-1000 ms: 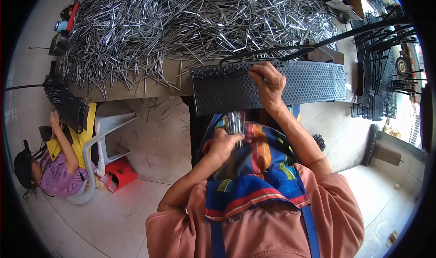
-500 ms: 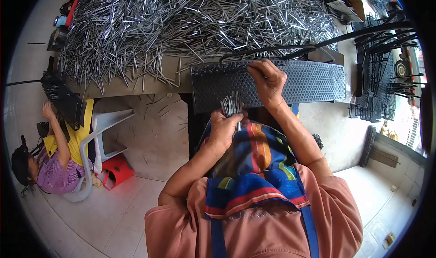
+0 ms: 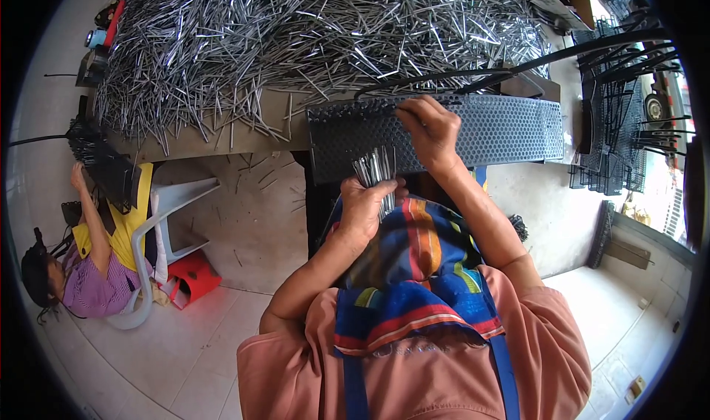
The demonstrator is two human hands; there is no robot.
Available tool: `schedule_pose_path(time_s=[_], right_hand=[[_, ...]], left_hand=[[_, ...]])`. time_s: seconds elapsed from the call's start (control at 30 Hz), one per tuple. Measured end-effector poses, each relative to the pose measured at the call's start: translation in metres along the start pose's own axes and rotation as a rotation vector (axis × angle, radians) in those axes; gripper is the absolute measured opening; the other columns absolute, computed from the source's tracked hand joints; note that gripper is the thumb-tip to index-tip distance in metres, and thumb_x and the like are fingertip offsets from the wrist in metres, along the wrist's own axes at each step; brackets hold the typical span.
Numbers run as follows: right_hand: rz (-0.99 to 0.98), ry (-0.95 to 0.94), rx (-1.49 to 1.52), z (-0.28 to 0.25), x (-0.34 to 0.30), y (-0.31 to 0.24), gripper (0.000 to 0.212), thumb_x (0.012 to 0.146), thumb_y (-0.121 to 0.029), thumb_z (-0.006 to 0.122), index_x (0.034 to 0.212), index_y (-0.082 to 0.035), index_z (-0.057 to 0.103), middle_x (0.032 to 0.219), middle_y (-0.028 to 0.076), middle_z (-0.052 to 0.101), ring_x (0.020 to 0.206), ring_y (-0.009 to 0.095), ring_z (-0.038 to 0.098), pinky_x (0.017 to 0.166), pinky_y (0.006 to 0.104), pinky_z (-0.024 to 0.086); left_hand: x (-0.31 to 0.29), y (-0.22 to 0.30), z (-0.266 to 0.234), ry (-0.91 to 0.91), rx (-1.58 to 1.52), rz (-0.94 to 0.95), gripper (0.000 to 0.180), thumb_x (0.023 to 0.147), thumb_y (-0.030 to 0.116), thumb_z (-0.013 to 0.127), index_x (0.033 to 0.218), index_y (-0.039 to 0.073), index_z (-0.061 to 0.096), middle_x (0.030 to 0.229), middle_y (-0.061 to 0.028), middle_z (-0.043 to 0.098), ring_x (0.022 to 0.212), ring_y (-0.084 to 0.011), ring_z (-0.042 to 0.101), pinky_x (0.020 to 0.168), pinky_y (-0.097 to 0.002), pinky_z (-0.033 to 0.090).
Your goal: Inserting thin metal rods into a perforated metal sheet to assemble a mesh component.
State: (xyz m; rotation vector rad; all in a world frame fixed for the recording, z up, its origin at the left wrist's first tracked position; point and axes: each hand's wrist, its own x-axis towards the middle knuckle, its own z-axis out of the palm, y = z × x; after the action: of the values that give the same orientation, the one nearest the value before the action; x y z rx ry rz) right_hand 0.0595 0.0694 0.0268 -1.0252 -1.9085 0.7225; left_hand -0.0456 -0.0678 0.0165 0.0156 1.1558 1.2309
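Silver bundle (image 3: pixel 375 167), just one, strips too blurry to count, left hand (image 3: pixel 361 205) curled tight round it at one black perforated panel's (image 3: pixel 510 130) near edge. Right hand's (image 3: pixel 435 133) fingers look pinched together, can't tell on what. One strip pile (image 3: pixel 296 42), far side cut off.

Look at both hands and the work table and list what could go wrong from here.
1. The left hand grips a bundle of thin metallic strips whose upper ends fan out unevenly; some might slip loose.
2. The right hand is at the black perforated panel; fingertips could get scraped on its edge.
3. The loose pile spreads to the near edge of the table, so more strips might join those on the floor.
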Motion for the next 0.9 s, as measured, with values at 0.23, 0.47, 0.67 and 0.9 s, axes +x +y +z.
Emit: schedule_pose_path(time_s=[0.23,0.47,0.67,0.9], right_hand=[[-0.088,-0.163,-0.336,0.003,0.003,-0.001,0.011,0.081,-0.013,0.072,0.091,-0.008,0.073,0.076,0.008,0.061,0.064,0.029,0.063,0.056,0.0375,0.049],[-0.052,-0.103,-0.287,-0.003,-0.019,0.006,0.030,0.081,-0.008,0.071,0.111,-0.007,0.068,0.078,0.010,0.060,0.063,0.027,0.062,0.056,0.0344,0.049],[0.605,-0.150,0.400,-0.023,-0.051,-0.006,0.032,0.078,-0.010,0.078,0.105,0.002,0.065,0.076,0.005,0.068,0.067,0.007,0.061,0.058,0.0244,0.049],[0.591,-0.061,0.430,-0.033,-0.051,0.009,0.024,0.078,-0.007,0.076,0.099,0.002,0.069,0.077,0.005,0.067,0.068,0.007,0.059,0.058,0.0250,0.048]], left_hand=[[0.000,0.001,0.003,-0.010,-0.046,-0.024,0.017,0.080,-0.008,0.064,0.095,-0.002,0.067,0.084,-0.0151,0.071,0.069,-0.0218,0.070,0.062,-0.0315,0.059],[0.004,0.004,0.000,-0.052,-0.101,-0.059,0.017,0.081,-0.007,0.065,0.097,-0.002,0.068,0.086,-0.0166,0.072,0.069,-0.0237,0.071,0.061,-0.0335,0.060],[0.003,0.005,0.007,-0.150,0.015,-0.001,0.023,0.082,-0.008,0.063,0.104,-0.002,0.067,0.089,-0.0142,0.072,0.072,-0.0230,0.072,0.063,-0.0332,0.060],[-0.001,0.001,0.018,-0.157,0.029,-0.077,0.020,0.082,-0.009,0.064,0.100,0.000,0.067,0.086,-0.0120,0.072,0.068,-0.0208,0.071,0.061,-0.0315,0.060]])
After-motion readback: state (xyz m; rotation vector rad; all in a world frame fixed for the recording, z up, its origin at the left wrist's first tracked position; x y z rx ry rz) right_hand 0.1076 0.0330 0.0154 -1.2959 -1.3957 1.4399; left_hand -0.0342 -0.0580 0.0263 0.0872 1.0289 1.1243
